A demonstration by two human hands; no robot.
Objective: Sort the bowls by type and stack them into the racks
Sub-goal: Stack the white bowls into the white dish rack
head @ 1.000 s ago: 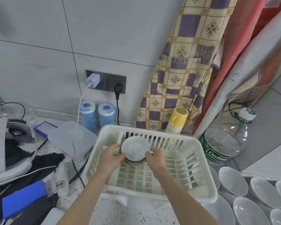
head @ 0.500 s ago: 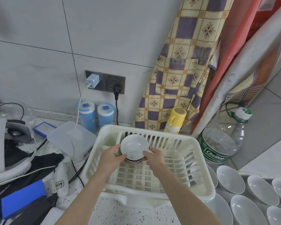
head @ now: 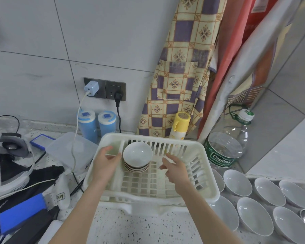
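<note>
Head view: bowl stack point(head: 137, 160) seated in rack point(head: 207, 166), back-left corner, against the divider, probably to leave floor for other types. Left hand point(head: 105, 160) and right hand point(head: 174, 167) flank stack, fingers relaxed, gripping nothing. White insides, brown-banded rims. Loose white bowls point(head: 253, 218) right of rack on bench point(head: 130, 229).

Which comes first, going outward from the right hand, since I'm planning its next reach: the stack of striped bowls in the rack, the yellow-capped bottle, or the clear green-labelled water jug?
From the right hand in the head view:
1. Stack of striped bowls, just to its left inside the white plastic rack.
2. Yellow-capped bottle, behind the rack's back wall.
3. Clear green-labelled water jug, off to the right, outside the rack.
</note>
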